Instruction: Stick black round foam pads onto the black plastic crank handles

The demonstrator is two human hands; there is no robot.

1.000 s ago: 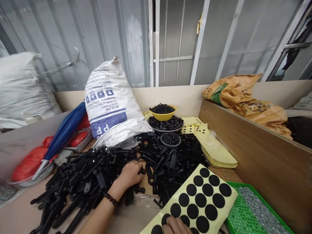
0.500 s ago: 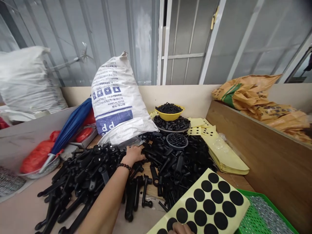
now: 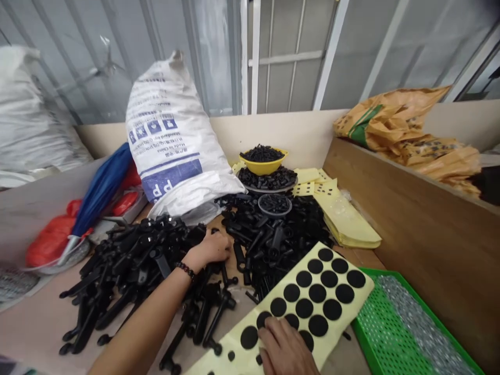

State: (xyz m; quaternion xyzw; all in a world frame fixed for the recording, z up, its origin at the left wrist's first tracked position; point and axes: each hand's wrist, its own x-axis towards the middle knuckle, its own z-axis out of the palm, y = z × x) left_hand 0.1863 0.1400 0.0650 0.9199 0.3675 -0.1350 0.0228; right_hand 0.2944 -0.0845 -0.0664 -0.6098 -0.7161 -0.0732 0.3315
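Black plastic handles [image 3: 128, 271] lie heaped on the table [image 3: 35, 333], and the left hand [image 3: 209, 250] rests on the heap's right edge, fingers curled over a few pieces; whether its grip has closed on one cannot be told. Right hand [image 3: 285, 349] lies flat, fingers spread, on a pale yellow sheet of round black pads [image 3: 312, 302] near the front edge, holding nothing. Behind the heap leans a white woven sack [image 3: 172, 146], with a yellow bowl [image 3: 263, 166] of small black parts beside it. A green tray [image 3: 390, 338] sits at right
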